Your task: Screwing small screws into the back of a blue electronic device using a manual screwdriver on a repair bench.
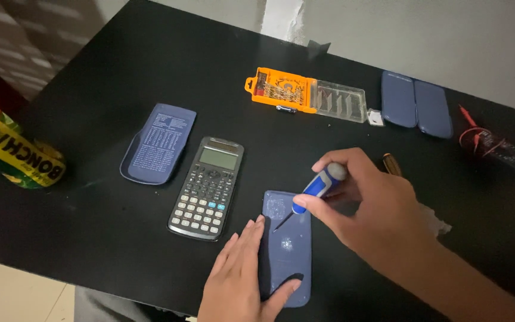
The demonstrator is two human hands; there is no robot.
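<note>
A small blue-handled screwdriver [319, 188] is gripped by the right hand [371, 206] and set against a dark blue plastic calculator back [287, 250], pinned flat by the open left hand [239, 280], as for a screw.

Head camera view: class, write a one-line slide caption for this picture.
Right hand points a blue-handled screwdriver at a blue calculator back steadied by the left hand, beside a grey calculator.

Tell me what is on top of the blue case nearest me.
On the blue case lie the left hand, pressing it flat, and the screwdriver tip held by the right hand. Whatever sits beneath the case is hidden.
</note>
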